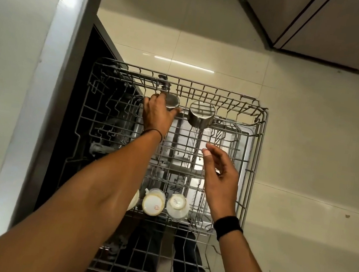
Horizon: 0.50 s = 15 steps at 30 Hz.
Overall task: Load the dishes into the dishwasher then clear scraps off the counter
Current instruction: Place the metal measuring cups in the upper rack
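Reaching across the pulled-out wire rack (258, 147) of the dishwasher (69, 56), the left hand (157, 116) curls its fingers round an upturned steel cup (172, 101) at the far edge of the rack. A second steel cup (200, 114), also bottom up, sits just beside it to the right, apart from the hand. The right hand (222, 178) hovers over the middle of the rack with its fingers loosely bent, holding nothing and touching no wire that I can make out; a black wristband (228, 226) circles that wrist. Along the near side of the rack stand two white cups (153, 202), upside down and side by side, with a third white piece (135, 200) half hidden behind the left forearm. Pale floor tiles (309, 154) lie beyond the rack.
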### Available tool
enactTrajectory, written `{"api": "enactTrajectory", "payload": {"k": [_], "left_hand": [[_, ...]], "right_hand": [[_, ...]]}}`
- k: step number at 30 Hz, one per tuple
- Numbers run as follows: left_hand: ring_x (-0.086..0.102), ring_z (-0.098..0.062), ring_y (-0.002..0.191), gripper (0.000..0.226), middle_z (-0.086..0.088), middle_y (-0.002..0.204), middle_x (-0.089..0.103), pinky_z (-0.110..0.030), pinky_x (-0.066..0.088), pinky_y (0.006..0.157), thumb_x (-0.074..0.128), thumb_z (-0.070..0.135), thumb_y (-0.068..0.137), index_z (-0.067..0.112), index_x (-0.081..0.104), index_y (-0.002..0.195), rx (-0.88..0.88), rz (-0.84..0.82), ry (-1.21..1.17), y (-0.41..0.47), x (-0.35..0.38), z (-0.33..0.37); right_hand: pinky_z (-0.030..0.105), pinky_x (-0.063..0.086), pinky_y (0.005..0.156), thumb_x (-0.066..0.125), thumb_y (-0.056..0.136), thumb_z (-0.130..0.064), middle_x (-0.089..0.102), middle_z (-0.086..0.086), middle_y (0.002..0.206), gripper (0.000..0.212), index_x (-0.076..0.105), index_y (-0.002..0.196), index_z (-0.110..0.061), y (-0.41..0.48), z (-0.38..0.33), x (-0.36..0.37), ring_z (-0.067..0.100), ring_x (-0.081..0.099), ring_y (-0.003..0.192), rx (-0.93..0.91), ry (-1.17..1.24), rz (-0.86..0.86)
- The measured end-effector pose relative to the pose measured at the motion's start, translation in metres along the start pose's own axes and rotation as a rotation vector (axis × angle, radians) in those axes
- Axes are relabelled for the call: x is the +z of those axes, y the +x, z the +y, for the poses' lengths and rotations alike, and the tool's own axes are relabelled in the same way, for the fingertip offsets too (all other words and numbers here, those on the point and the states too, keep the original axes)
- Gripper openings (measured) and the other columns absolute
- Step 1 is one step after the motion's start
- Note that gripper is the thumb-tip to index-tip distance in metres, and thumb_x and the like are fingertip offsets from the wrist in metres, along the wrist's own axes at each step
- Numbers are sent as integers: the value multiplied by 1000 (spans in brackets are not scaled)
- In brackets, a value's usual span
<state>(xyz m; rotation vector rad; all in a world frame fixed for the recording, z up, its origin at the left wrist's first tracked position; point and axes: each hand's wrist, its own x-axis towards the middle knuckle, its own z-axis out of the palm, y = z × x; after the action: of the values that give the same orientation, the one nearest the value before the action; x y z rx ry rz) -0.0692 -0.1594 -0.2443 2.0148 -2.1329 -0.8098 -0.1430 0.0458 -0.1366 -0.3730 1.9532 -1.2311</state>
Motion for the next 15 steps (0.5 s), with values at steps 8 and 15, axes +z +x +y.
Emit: {"api": "enactTrajectory", "payload": {"k": [8, 15], "left_hand": [[49, -25, 127, 56, -4, 134, 59, -37, 42, 101, 77, 34, 85, 17, 56, 135, 26, -35, -136, -26, -21, -5], [63, -7, 103, 50, 6, 121, 67, -25, 56, 84, 67, 33, 94, 25, 50, 141, 56, -154, -525, -135, -83, 6]], "right_hand": [[29, 56, 92, 64, 96, -31, 72, -8, 110, 23, 67, 118, -25, -9, -9, -1, 7, 67, 105, 37, 68, -62], [38, 59, 89, 56, 101, -24, 74, 0, 107, 25, 64, 124, -19, -33, -41, -19, 15, 72, 95, 16, 104, -133]]}}
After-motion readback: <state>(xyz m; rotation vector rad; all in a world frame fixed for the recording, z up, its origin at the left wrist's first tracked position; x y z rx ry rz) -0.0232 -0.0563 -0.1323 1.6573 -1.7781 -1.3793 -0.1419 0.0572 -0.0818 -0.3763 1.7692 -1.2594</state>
